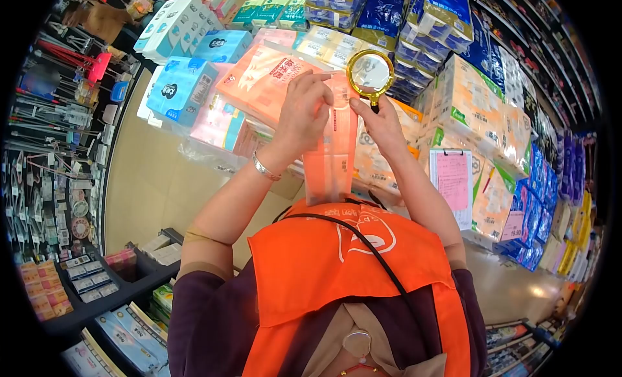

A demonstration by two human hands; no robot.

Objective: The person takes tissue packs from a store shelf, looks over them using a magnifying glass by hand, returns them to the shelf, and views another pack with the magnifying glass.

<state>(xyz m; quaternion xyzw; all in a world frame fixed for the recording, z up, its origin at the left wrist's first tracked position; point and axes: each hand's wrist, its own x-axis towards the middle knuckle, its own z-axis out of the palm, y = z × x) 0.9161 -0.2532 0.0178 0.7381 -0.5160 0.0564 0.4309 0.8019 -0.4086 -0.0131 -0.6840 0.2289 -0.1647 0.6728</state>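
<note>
An orange plastic-wrapped tissue pack (329, 160) stands on end against my chest, its narrow printed side facing up. My left hand (304, 111) is closed at its upper left edge, fingers curled and the index finger reaching along the top; the fingertips are partly hidden. My right hand (383, 125) grips the black handle of a gold-rimmed magnifying glass (372, 72), with the thumb against the pack's right edge. The lens sits just beyond the pack's upper right corner. Another orange tissue pack (262, 82) lies on the stack just left of my left hand.
Blue tissue packs (178, 88) sit left on the stack. Tissue bundles (476, 114) rise at right, with a clipboard (451, 182) holding a pink sheet leaning there. Shelves of hanging goods (58, 150) line the left, past the floor (139, 176).
</note>
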